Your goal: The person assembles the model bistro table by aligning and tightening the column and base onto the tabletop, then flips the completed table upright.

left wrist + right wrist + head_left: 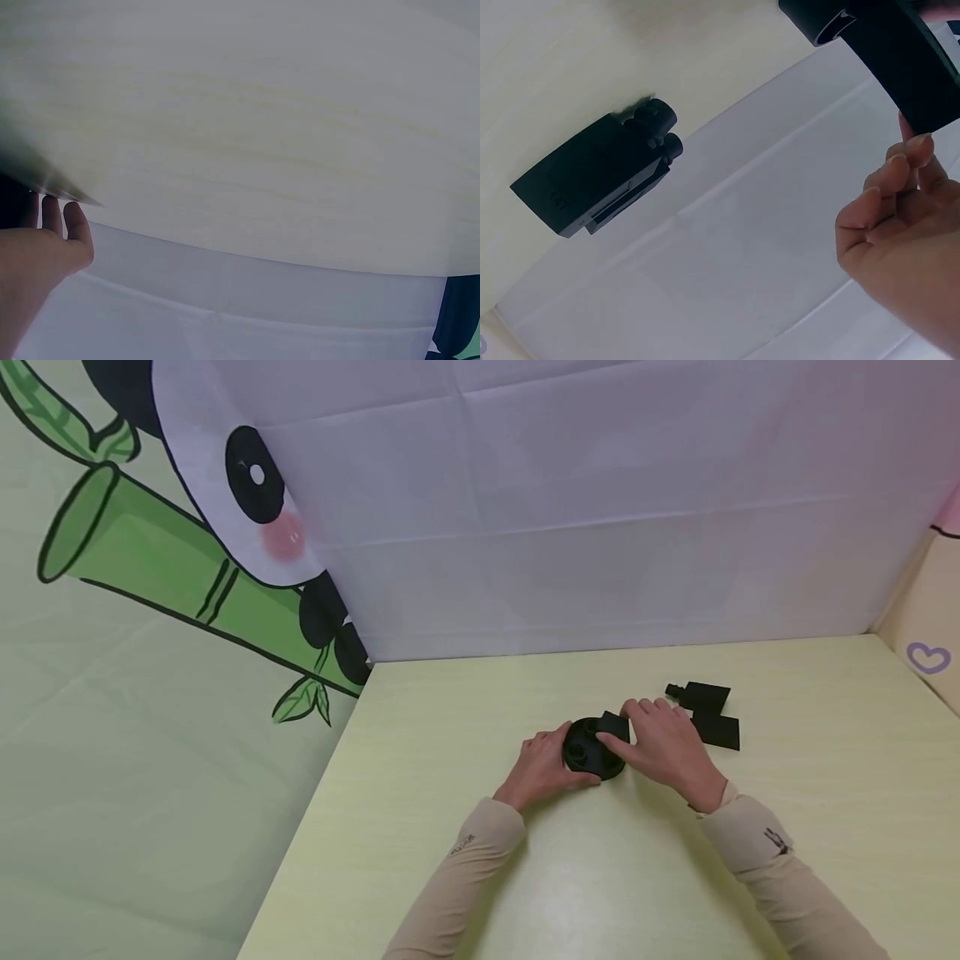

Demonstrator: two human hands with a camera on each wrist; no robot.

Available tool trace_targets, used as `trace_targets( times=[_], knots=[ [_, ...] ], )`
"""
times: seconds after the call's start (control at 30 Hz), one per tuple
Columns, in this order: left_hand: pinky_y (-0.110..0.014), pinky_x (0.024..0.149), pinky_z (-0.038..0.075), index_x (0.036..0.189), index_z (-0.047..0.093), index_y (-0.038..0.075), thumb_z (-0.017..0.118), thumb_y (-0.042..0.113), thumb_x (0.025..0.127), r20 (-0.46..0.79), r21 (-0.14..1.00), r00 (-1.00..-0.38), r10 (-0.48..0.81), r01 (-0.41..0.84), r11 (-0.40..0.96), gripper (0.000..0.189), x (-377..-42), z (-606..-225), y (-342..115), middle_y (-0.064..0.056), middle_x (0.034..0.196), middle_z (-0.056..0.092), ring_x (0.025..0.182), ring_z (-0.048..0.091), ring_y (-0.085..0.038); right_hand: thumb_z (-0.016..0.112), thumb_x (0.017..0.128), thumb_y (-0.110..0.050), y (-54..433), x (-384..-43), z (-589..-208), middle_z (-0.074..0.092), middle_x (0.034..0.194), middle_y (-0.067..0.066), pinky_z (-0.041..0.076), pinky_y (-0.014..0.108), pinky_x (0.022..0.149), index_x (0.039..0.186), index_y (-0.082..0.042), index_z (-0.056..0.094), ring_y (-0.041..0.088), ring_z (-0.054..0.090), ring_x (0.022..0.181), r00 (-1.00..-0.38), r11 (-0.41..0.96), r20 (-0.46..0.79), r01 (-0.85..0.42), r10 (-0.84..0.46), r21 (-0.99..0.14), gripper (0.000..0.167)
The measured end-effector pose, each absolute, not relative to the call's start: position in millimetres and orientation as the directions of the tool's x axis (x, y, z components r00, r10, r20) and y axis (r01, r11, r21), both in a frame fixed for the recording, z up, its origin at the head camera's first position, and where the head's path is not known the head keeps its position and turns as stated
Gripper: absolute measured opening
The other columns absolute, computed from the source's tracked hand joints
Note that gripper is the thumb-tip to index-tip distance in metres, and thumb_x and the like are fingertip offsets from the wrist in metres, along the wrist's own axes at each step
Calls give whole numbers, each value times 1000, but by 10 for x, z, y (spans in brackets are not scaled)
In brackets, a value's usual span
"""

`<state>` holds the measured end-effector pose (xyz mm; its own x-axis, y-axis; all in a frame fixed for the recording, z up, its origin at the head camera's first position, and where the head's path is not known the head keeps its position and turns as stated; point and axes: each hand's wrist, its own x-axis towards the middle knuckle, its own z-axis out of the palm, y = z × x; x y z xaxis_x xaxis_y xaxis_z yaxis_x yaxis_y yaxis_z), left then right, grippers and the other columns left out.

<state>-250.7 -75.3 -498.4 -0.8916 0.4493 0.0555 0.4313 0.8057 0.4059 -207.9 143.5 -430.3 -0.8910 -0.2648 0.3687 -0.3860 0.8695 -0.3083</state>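
A round black base with circular sockets sits on the table, tilted or flat under both hands. My left hand grips its left side, fingers along the far rim and thumb at the near one. In the left wrist view that hand shows at the lower left, beside a dark edge of the base. With my right hand I pinch a flat black block over the base's right part. The right wrist view shows the same block between the fingertips of my right hand.
Right of my right hand lie two more black blocks: one with a round knobbed end, another just nearer. A white cloth wall stands along the table's far edge, and a printed panda-and-bamboo cloth hangs at the left.
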Motion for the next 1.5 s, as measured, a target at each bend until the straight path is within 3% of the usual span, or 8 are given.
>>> trace_targets(
  times=[0.3,0.47,0.6,0.7,0.8,1.0,1.3,1.5],
  knots=[
    [-45,107,39,157,41,11,81,63,81,55,406,-894,445,427,808,101,-2526,-4978,-754,-6,141,61,129,53,-26,74,93,-40,1410,-2091,-4322,59,76,7,42,49,70,87,-3,61,34,53,75,-884,876,411,-367,-223,-313,40],
    [-45,107,39,157,41,12,81,63,82,49,404,-893,447,427,809,100,-2535,-4982,-753,-6,141,61,130,53,-26,76,91,-47,1419,-2102,-4321,54,70,4,39,46,67,81,-4,59,32,50,70,-889,889,418,-333,-185,-313,47],
    [-45,106,40,155,43,13,81,63,82,55,404,-890,453,435,805,97,-2534,-4984,-752,-5,140,62,128,54,-26,73,93,-48,1446,-2114,-4321,66,88,14,43,53,77,107,2,69,40,58,86,-903,878,389,-329,-184,-348,52],
    [-46,106,40,156,43,12,81,62,82,57,408,-890,453,434,803,97,-2528,-4980,-750,-5,141,62,129,54,-26,70,98,-41,1467,-2127,-4325,66,106,22,46,59,84,132,4,63,45,58,99,-897,857,363,-382,-253,-346,57],
    [-47,106,40,157,42,11,81,61,82,55,408,-891,451,433,804,98,-2517,-4975,-748,-6,143,61,130,53,-27,69,100,-34,1485,-2130,-4333,63,108,23,48,58,82,139,4,60,44,57,96,-881,840,350,-433,-318,-326,55],
    [-47,107,39,157,41,9,81,61,83,54,409,-891,450,431,804,99,-2502,-4971,-743,-7,144,59,131,53,-27,73,97,-35,1513,-2131,-4345,64,100,21,50,57,78,123,6,64,42,58,91,-895,857,360,-389,-264,-339,49],
    [-46,107,39,156,42,11,82,61,82,47,405,-895,443,422,811,98,-2516,-5006,-746,-5,144,60,131,53,-26,70,99,-35,1536,-2134,-4352,59,87,11,47,54,73,121,6,65,35,55,85,-900,845,355,-384,-252,-372,47],
    [-46,106,39,157,41,11,82,62,82,47,401,-894,445,425,811,100,-2512,-4991,-743,-5,144,60,131,53,-26,72,97,-39,1558,-2124,-4358,66,94,18,49,56,77,107,5,65,41,59,91,-908,854,364,-349,-207,-385,46]
  ],
)
